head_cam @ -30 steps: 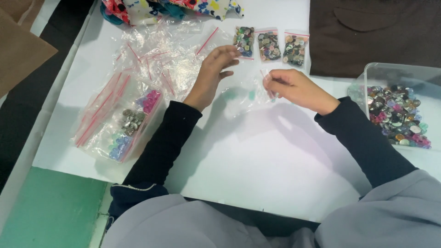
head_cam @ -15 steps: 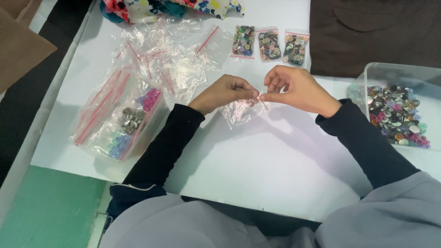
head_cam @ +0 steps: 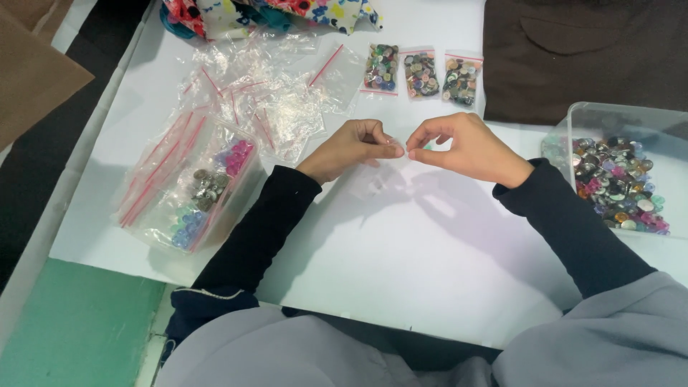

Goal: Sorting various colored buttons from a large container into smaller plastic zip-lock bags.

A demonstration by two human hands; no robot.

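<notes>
Clear little plastic zip bag (head_cam: 383,179) | pinched by left hand (head_cam: 351,149) and right hand (head_cam: 466,147) | loose pinch, buttons could spill onto white table (head_cam: 401,272)

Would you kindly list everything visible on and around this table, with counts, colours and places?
small clear bag: one, transparent, pinched between both hands at table centre
filled button bags: three, clear with red strips, top centre
empty bags: a loose pile, clear with red strips, upper left
clear box: one, holding bags and buttons, left
clear tub: one, full of mixed-colour buttons, right edge
brown cloth: one, top right
floral cloth: one, top edge
white table: one
left hand: one, black sleeve
right hand: one, black sleeve
</notes>
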